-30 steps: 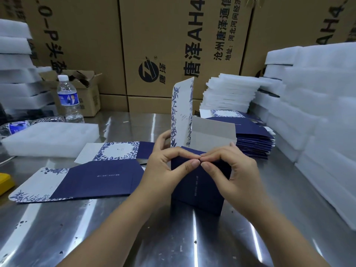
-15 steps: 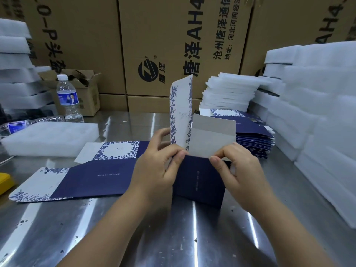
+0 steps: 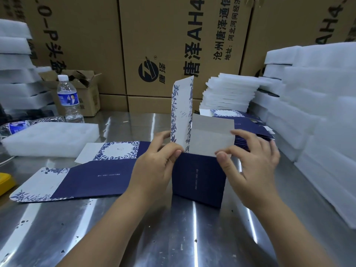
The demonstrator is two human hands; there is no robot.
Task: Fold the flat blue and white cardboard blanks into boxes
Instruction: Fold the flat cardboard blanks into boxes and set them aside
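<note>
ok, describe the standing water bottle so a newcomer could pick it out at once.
On the steel table, look to the far left, where a small open brown carton sits. The water bottle stands in front of that carton. Unlike the second bottle lying on its side nearer the left edge, it is upright, with a white cap and blue label.

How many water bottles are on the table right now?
2. An upright bottle stands at the back left by the small open carton; a toppled bottle lies at the left edge behind the foam slab. More may be hidden.
</note>
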